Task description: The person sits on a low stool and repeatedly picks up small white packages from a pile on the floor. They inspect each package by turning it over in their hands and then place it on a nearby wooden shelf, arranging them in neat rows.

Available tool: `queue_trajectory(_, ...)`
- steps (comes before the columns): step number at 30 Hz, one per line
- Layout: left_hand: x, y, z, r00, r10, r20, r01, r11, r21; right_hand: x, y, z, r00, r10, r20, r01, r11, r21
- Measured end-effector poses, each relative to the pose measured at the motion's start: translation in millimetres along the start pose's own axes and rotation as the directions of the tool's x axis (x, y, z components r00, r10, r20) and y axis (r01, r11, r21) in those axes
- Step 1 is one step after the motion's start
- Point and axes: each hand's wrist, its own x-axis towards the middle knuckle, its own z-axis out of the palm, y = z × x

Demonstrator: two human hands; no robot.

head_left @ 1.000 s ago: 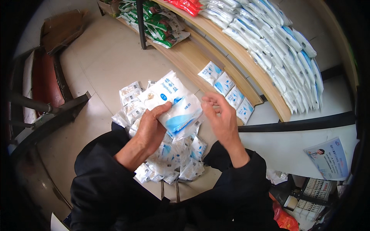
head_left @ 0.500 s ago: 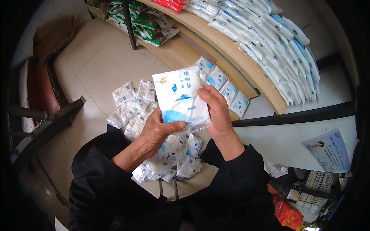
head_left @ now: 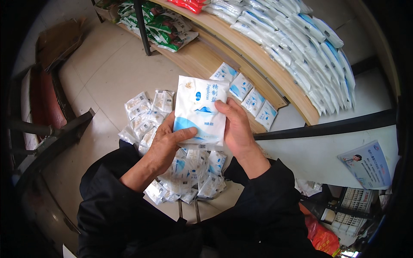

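White-blue packet (head_left: pixel 201 111) upright, lengthwise vertical.

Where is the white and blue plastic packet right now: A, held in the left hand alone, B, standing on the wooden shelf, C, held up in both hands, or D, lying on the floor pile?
C: the white and blue plastic packet is held up between the left hand and the right hand, above the pile of small white packets on the floor.
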Motion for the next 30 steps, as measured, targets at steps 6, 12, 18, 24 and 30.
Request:
queue_trajectory(6,0,-1,-4,0.992,-0.067,-0.105,0.072,0.996,0.045,-6,20,3,0.997,0.065,-0.036,-0.068,0.992,-0.106)
queue_trajectory(12,4,10,-25,0.935,0.125,-0.331,-0.059,0.977,0.203,19,48,-17,0.986,0.122,-0.112,-0.133,0.986,-0.096)
queue_trajectory(18,-15,51,-14,0.941,0.204,-0.268,-0.210,0.978,0.007,89,80,-70,0.910,0.143,-0.390,-0.221,0.962,-0.163)
queue_trajectory(24,-45,82,-10,0.933,0.220,-0.285,-0.267,0.954,-0.138,164,106,-96,0.903,0.073,-0.423,-0.123,0.988,-0.091)
queue_trajectory(30,-43,85,-15,0.905,0.237,-0.354,-0.298,0.946,-0.126,247,121,-130,0.915,0.027,-0.403,-0.060,0.996,-0.071)
